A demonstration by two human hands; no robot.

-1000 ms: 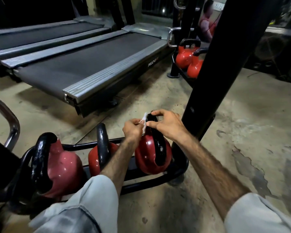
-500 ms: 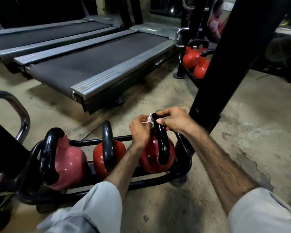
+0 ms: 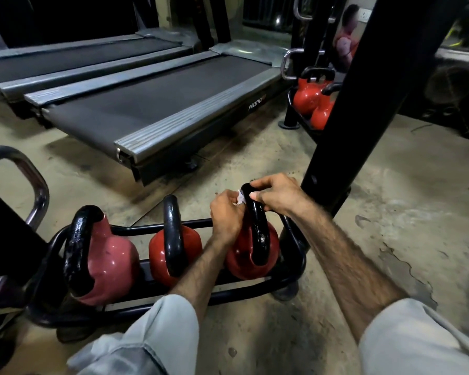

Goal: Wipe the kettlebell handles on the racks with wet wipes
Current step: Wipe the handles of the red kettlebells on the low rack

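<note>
My left hand (image 3: 225, 215) pinches a small white wet wipe (image 3: 240, 198) in its curled fingertips, pressed against the left side of the black handle (image 3: 256, 226), while my right hand (image 3: 278, 196) curls thumb and fingers around the handle's top to steady it. That handle belongs to the rightmost red kettlebell (image 3: 251, 255), low in the centre of the frame, sitting in the black floor rack (image 3: 295, 255). I judge the wipe is working the top of this handle only; its lower leg looks untouched, though I cannot tell clean from dirty by sight. To the left in the same rack stand 2 more: the middle kettlebell (image 3: 175, 244) and the pink kettlebell (image 3: 103, 261), whose handles I cannot call done. 2 further red kettlebells (image 3: 313, 100) wait on a second rack at upper right, so much is probably left. A thick black post (image 3: 363, 104) rises just right of my right hand and crowds that side; a treadmill (image 3: 157, 104) fills the upper left.
</note>
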